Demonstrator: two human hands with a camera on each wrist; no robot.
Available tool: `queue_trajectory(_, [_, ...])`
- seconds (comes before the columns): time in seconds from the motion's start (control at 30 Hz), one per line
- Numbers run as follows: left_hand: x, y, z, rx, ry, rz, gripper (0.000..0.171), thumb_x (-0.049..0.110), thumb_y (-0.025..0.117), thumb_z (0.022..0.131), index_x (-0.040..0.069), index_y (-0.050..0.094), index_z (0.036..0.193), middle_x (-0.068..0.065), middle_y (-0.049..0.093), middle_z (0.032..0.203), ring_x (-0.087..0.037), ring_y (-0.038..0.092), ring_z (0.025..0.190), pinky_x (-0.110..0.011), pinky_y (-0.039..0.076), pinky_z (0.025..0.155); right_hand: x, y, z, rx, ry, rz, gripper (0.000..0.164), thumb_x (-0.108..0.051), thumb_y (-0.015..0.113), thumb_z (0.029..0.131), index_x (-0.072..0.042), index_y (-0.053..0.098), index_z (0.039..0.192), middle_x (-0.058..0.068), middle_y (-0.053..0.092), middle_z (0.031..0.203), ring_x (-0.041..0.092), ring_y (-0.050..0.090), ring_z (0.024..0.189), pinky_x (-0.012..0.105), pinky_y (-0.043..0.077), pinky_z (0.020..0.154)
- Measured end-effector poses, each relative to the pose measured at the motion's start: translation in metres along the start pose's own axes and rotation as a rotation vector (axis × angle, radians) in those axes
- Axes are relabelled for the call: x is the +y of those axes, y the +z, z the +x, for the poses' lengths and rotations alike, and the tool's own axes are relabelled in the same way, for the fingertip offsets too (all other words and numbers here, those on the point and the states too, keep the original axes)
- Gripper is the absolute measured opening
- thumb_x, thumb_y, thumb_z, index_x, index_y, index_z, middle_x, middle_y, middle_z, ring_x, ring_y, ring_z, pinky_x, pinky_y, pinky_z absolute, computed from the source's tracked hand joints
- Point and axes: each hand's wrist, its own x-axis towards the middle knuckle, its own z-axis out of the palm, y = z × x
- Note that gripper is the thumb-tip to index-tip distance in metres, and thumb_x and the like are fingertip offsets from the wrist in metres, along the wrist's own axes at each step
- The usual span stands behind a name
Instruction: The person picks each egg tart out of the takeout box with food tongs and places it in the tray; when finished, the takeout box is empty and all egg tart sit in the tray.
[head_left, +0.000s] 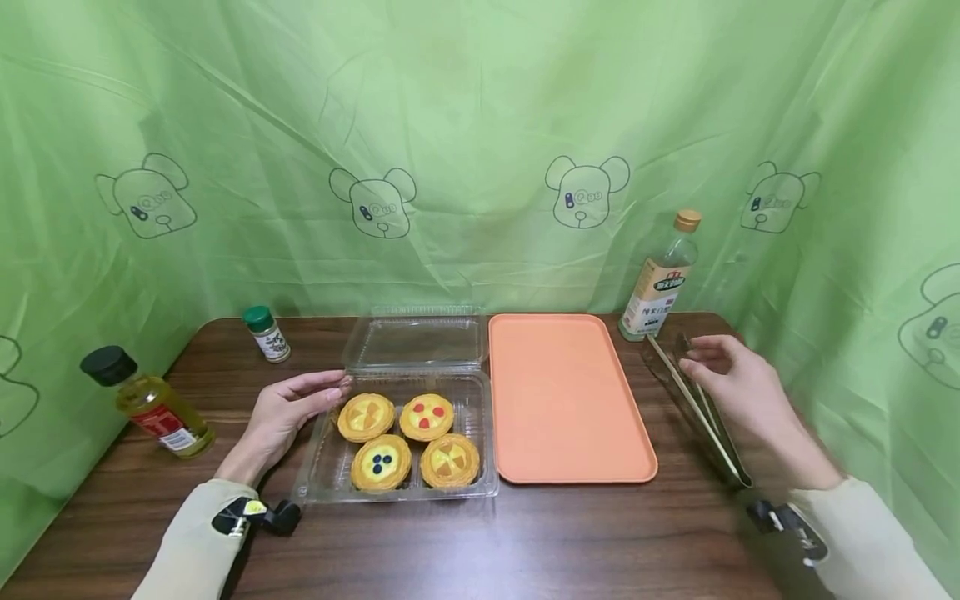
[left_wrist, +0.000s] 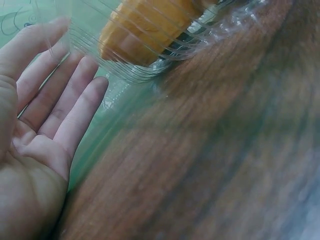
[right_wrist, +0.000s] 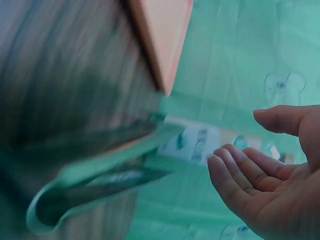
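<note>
A clear plastic clamshell box (head_left: 322, 475) lies with its lid laid back. Inside it are several fruit tarts, among them one with red dots (head_left: 427, 417) and one with blueberries (head_left: 381, 462). At the box's upper left corner, my left hand (head_left: 288, 408) touches the side with fairly straight fingers; the left wrist view shows its fingertips against the ribbed plastic wall (left_wrist: 135, 70). Metal tongs (head_left: 716, 429) rest at the right, their closed end toward me. My right hand (head_left: 738, 383) hovers by the tips of the tongs, fingers loosely bent and holding nothing in the right wrist view.
An orange tray (head_left: 570, 400) lies between the box and the tongs. Behind the tongs stands a tall glass bottle (head_left: 656, 292). On the left are an oil bottle (head_left: 165, 412) and a green-capped spice jar (head_left: 267, 335). A green curtain (head_left: 480, 108) hangs along the table's back edge.
</note>
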Motion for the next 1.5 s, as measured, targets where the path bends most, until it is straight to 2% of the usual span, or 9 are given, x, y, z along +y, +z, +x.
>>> queue_trajectory(0.1, [0.0,-0.001,-0.001,0.015,0.002,0.007,0.04,0.006,0.076,0.1,-0.006,0.067,0.137,-0.006,0.077,0.124,-0.016,0.074,0.114,-0.03,0.059,0.095,0.013,-0.002,-0.002,-0.02,0.045,-0.016,0.053,-0.033,0.071,0.105,0.004,0.058,0.141,0.026,0.071,0.126,0.041,0.071,0.108,0.02,0.05,0.08])
queue_trajectory(0.2, [0.0,-0.001,-0.002,0.023,0.001,0.022,0.041,0.007,0.076,0.1,-0.005,0.067,0.137,-0.005,0.077,0.124,-0.016,0.074,0.114,-0.03,0.059,0.095,0.023,-0.002,-0.005,-0.046,0.071,-0.038,0.061,-0.035,0.072,0.104,0.008,0.054,0.143,0.032,0.068,0.128,0.05,0.068,0.113,0.042,0.056,0.088])
queue_trajectory(0.3, [0.001,-0.001,-0.002,0.027,0.001,0.039,0.041,0.009,0.077,0.1,-0.005,0.067,0.137,-0.005,0.077,0.125,-0.016,0.074,0.114,-0.029,0.059,0.095,0.03,-0.001,-0.009,-0.078,0.097,-0.071,0.069,-0.038,0.073,0.103,0.012,0.049,0.144,0.037,0.063,0.131,0.057,0.063,0.116,0.066,0.051,0.091])
queue_trajectory(0.4, [0.001,0.0,-0.002,0.031,0.002,0.04,0.04,0.009,0.077,0.1,-0.004,0.068,0.136,-0.005,0.077,0.124,-0.016,0.074,0.113,-0.029,0.059,0.095,0.035,0.0,-0.012,-0.129,0.134,-0.095,0.077,-0.044,0.074,0.101,0.013,0.046,0.147,0.039,0.059,0.136,0.061,0.058,0.119,0.073,0.048,0.092])
queue_trajectory(0.8, [0.002,0.002,0.001,0.039,-0.002,0.042,0.041,0.01,0.079,0.099,-0.004,0.069,0.136,-0.006,0.077,0.124,-0.017,0.074,0.113,-0.031,0.06,0.095,0.052,0.004,-0.017,-0.285,0.194,-0.125,0.093,-0.053,0.075,0.098,0.02,0.04,0.146,0.049,0.053,0.134,0.066,0.055,0.119,0.073,0.049,0.093])
queue_trajectory(1.0, [0.004,0.004,0.005,0.028,-0.007,0.061,0.043,0.013,0.08,0.098,-0.003,0.069,0.137,-0.006,0.076,0.126,-0.017,0.073,0.115,-0.03,0.059,0.096,0.057,0.006,-0.017,-0.285,0.189,-0.109,0.094,-0.049,0.077,0.097,0.022,0.04,0.144,0.046,0.059,0.128,0.066,0.054,0.119,0.075,0.047,0.095])
queue_trajectory(1.27, [0.002,0.002,0.004,0.025,0.006,0.052,0.041,0.011,0.079,0.099,-0.003,0.069,0.136,-0.006,0.077,0.125,-0.017,0.074,0.114,-0.03,0.059,0.096,0.058,0.01,-0.017,-0.265,0.182,-0.117,0.082,-0.044,0.077,0.098,0.02,0.047,0.138,0.043,0.063,0.119,0.06,0.062,0.108,0.069,0.052,0.088])
queue_trajectory(1.4, [0.0,0.003,0.003,0.018,0.003,0.034,0.041,0.011,0.079,0.099,-0.003,0.069,0.136,-0.006,0.076,0.126,-0.017,0.073,0.115,-0.03,0.059,0.096,0.059,0.01,-0.017,-0.209,0.213,-0.075,0.07,-0.036,0.074,0.1,0.018,0.051,0.138,0.036,0.07,0.11,0.043,0.071,0.09,0.049,0.057,0.077])
queue_trajectory(1.5, [-0.001,0.002,0.001,0.026,-0.001,0.007,0.041,0.008,0.078,0.099,-0.004,0.069,0.136,-0.006,0.077,0.124,-0.017,0.073,0.114,-0.031,0.06,0.095,0.058,0.012,-0.018,-0.179,0.251,0.005,0.064,-0.029,0.071,0.101,0.017,0.05,0.141,0.023,0.076,0.096,0.025,0.07,0.074,0.034,0.053,0.06])
